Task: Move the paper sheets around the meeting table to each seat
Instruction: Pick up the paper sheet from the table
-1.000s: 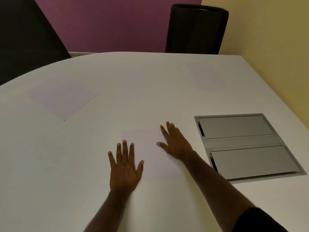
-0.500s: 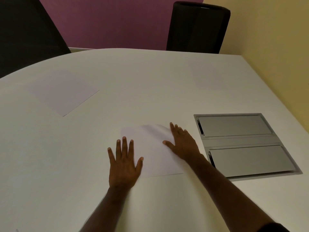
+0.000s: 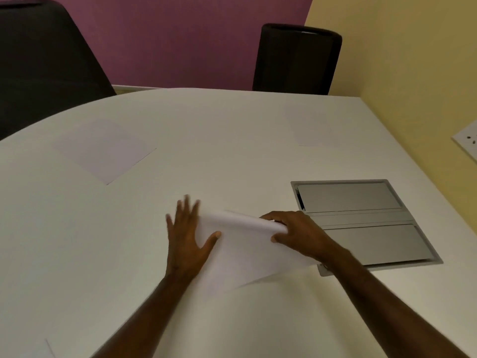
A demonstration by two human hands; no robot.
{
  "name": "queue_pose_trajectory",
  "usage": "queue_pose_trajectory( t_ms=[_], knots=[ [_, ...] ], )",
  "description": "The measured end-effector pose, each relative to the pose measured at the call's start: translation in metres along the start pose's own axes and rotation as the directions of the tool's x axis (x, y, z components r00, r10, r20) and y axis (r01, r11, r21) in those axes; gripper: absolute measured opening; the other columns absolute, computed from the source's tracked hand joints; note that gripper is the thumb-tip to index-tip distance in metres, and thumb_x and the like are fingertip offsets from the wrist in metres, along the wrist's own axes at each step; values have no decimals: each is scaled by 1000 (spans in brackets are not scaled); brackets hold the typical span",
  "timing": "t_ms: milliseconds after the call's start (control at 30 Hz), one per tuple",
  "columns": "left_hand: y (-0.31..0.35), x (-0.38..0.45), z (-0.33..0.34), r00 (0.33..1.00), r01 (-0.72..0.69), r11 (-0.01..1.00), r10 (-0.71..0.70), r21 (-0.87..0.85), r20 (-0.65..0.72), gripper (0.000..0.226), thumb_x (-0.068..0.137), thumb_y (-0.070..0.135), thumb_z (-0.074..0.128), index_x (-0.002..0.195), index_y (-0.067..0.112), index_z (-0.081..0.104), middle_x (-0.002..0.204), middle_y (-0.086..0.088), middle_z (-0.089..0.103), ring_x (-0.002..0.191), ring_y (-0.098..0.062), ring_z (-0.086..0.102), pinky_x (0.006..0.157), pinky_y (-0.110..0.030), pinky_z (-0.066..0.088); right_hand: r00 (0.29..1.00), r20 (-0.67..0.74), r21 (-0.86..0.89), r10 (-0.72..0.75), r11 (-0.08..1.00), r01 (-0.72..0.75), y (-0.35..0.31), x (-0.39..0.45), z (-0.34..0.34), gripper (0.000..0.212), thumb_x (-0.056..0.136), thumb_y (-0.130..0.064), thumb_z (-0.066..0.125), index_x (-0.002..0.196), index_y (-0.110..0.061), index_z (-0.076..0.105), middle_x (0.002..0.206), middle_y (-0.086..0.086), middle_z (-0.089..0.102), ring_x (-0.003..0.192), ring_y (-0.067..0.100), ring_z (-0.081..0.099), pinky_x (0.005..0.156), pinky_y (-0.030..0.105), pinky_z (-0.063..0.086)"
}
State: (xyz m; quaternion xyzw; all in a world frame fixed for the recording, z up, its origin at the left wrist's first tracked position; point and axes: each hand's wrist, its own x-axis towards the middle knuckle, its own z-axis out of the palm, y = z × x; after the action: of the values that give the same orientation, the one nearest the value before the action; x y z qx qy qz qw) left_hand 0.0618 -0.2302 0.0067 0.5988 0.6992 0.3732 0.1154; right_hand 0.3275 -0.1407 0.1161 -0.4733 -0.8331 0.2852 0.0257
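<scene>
Head view: your right hand (image 3: pixel 296 235) grips the sheet (image 3: pixel 240 254) by its lifted right edge; your flat left hand (image 3: pixel 187 239) presses its left side to the tabletop (image 3: pixel 206 151).

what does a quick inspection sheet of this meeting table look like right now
surface: white table, curved far edge, metal cable hatch set in, flaps closed
job's things: lifted sheet, far edge curled up; flat sheet far left; flat sheet far right; sheet corner at near left edge
clutter: nothing seen
grips: right hand holds the lifted sheet's curled edge; left hand spread flat, thumb on the sheet, blurred
cables: nothing seen
surroundings: two dark chairs, purple and yellow walls, wall socket
</scene>
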Motion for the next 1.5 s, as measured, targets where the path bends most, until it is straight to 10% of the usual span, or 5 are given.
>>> queue_pose_trajectory(
  t_ms=[300,433,600,1067,1500],
  knots=[
    [161,-12,-79,957,116,862,36,-493,287,11,82,24,85,88,29,78,87,18,77,82,-3,72,72,-19,53,919,-297,-104,-259,966,238,-31,-119,-107,71,85,-26,79,147,-35,47,144,-15,56,128,5,55,107,33,47],
    [227,-33,-85,961,209,733,-34,-647,273,22,77,19,88,90,29,74,82,11,78,72,-4,72,64,-13,51,631,-723,493,283,850,183,-11,-196,-115,89,84,-9,79,157,-23,31,160,-8,37,142,4,41,113,24,39],
    [305,-67,-67,966,239,610,-66,-756,252,23,82,14,83,101,20,70,86,5,79,70,-4,73,61,-12,51,645,-413,904,643,374,206,18,-279,-85,65,87,-16,72,147,-17,48,129,0,69,109,11,70,88,31,56],
    [360,-244,97,777,494,690,-79,-529,624,19,94,17,72,78,7,75,66,-9,73,52,-23,65,51,-31,50,422,-386,722,821,553,-415,178,-462,-38,18,78,-18,82,72,-13,66,64,-6,60,59,11,53,61,26,41],
    [354,-318,188,646,388,920,-232,-50,728,33,89,36,70,60,22,71,57,14,71,57,-10,68,69,-36,61,294,-358,502,886,448,-740,272,-474,83,21,87,-24,71,106,-16,70,114,2,72,105,26,65,82,29,43]
  ],
)
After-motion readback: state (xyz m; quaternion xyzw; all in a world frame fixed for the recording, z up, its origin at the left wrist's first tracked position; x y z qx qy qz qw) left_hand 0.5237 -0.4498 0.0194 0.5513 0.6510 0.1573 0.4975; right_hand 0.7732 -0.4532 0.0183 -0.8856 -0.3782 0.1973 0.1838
